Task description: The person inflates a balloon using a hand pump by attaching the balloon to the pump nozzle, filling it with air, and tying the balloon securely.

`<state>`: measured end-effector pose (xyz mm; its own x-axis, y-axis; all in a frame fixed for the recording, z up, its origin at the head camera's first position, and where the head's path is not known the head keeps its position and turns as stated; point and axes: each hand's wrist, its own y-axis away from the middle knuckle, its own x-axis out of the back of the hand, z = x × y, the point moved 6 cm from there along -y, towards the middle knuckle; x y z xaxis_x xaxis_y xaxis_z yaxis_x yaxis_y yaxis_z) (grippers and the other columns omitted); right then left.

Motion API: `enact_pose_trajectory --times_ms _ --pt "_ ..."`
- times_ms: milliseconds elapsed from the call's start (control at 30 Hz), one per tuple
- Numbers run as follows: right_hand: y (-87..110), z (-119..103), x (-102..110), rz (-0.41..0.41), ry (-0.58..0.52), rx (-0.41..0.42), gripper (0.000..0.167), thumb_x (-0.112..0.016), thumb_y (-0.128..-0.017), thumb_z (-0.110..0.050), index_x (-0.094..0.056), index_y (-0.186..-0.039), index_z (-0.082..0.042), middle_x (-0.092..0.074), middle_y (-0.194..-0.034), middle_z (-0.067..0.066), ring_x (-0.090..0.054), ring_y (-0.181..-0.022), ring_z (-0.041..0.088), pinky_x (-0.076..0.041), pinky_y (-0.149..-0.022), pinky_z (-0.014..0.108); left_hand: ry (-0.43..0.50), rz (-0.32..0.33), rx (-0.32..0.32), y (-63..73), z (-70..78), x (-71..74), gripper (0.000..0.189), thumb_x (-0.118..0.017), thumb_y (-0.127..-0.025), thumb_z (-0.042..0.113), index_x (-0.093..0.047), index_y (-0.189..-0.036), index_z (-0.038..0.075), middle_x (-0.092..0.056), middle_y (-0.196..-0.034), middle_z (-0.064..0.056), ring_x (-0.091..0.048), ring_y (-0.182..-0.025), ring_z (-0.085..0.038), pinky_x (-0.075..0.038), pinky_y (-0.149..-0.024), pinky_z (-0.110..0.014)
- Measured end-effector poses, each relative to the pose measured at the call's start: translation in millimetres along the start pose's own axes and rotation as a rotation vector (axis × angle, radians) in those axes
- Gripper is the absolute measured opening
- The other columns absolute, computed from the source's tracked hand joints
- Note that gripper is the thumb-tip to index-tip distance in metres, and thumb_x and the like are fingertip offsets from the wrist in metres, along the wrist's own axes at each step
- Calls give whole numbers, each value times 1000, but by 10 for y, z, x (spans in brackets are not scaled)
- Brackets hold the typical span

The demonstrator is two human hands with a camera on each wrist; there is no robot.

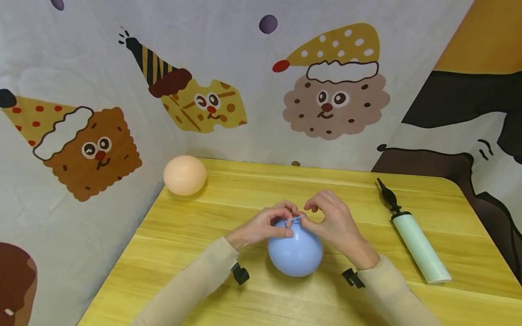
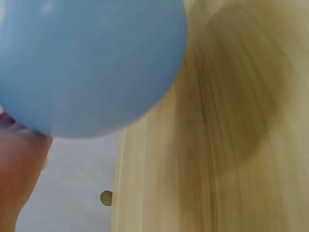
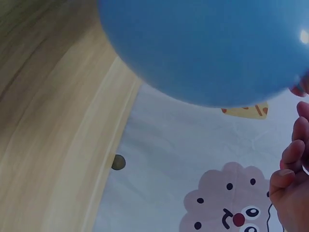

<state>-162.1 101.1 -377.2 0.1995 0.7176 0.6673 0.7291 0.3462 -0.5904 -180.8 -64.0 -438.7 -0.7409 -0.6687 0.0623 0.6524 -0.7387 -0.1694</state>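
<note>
A blue inflated balloon (image 1: 295, 251) hangs just above the table between the two hands, its neck at the top. The left hand (image 1: 275, 222) pinches the neck, its thumb lying along the balloon's upper side. A thin stretch of the neck (image 1: 294, 218) runs across to the right hand (image 1: 332, 222), which holds its end at the thumb with the other fingers bent above. In both wrist views the balloon (image 2: 91, 67) (image 3: 207, 48) fills the upper part and hides the neck. Bent fingers of the right hand (image 3: 292, 183) show at that view's right edge.
A peach-coloured balloon (image 1: 185, 175) rests at the table's far left corner. On the right lies a pale green hand pump (image 1: 422, 248) with a black nozzle. A printed cloth (image 1: 253, 54) hangs behind the wooden table (image 1: 228, 181). Black wrist mounts (image 1: 239, 274) protrude below the sleeves.
</note>
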Motion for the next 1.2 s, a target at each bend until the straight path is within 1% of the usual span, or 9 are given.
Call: enact_pose_trajectory --times_ms 100,233,300,500,700,800,967,1100,1200 --pt "2 1 -9 2 0 -30 24 -86 -77 -11 -67 -91 -13 -59 -86 -4 -55 -81 13 -51 -64 31 -9 48 8 -16 -13 23 18 -73 -97 12 -60 -95 0 -55 -127 -4 -51 -131 -19 -47 -108 -40" --pt "-7 1 -28 5 -28 -66 23 -86 -77 -10 -67 -90 -12 -63 -84 -4 -59 -78 10 -56 -64 33 -20 84 0 -39 -17 48 28 -75 -98 23 -66 -101 -3 -59 -125 -4 -54 -123 -18 -49 -104 -37" --pt "-11 3 -42 -2 -49 -87 22 -85 -78 -8 -67 -89 -12 -64 -82 -4 -61 -75 9 -57 -62 32 -30 99 -14 -48 -9 57 30 -75 -98 24 -68 -103 -4 -60 -124 -6 -55 -121 -18 -50 -103 -36" --pt "-6 19 -87 -36 -93 -151 20 -84 -79 -6 -66 -87 -12 -64 -80 -4 -63 -71 8 -59 -62 26 -56 144 -17 -45 -6 86 17 -70 -100 10 -70 -105 -6 -65 -121 -10 -60 -115 -17 -52 -101 -34" --pt "10 38 -119 -35 -93 -157 20 -82 -78 -5 -65 -85 -13 -64 -79 -5 -65 -71 8 -60 -63 26 -111 177 -11 -22 -3 110 13 -68 -100 4 -73 -108 -5 -66 -121 -11 -62 -114 -17 -55 -99 -35" --pt "9 42 -118 -23 -77 -154 20 -82 -78 -6 -65 -84 -14 -64 -78 -5 -65 -70 8 -59 -61 26 -144 202 -26 -22 2 117 13 -70 -99 4 -75 -108 -3 -67 -118 -11 -63 -113 -17 -55 -98 -35" --pt "10 58 -141 -18 -61 -176 19 -81 -78 -5 -66 -86 -12 -65 -81 -3 -67 -72 10 -60 -62 27 -205 297 -66 -18 10 126 11 -73 -96 4 -77 -105 -2 -69 -110 -9 -64 -108 -17 -56 -96 -36" --pt "13 72 -174 -14 -67 -199 19 -80 -79 -2 -66 -90 -10 -65 -84 0 -70 -76 15 -62 -65 30 -237 379 -104 -26 21 131 9 -75 -94 2 -78 -101 -2 -69 -107 -10 -67 -108 -19 -56 -98 -37" --pt "17 69 -189 18 -37 -174 20 -80 -78 0 -66 -90 -9 -65 -84 1 -71 -76 17 -63 -64 34 -279 427 -127 -35 42 127 7 -77 -93 4 -79 -98 -1 -69 -105 -8 -69 -111 -20 -55 -100 -36"
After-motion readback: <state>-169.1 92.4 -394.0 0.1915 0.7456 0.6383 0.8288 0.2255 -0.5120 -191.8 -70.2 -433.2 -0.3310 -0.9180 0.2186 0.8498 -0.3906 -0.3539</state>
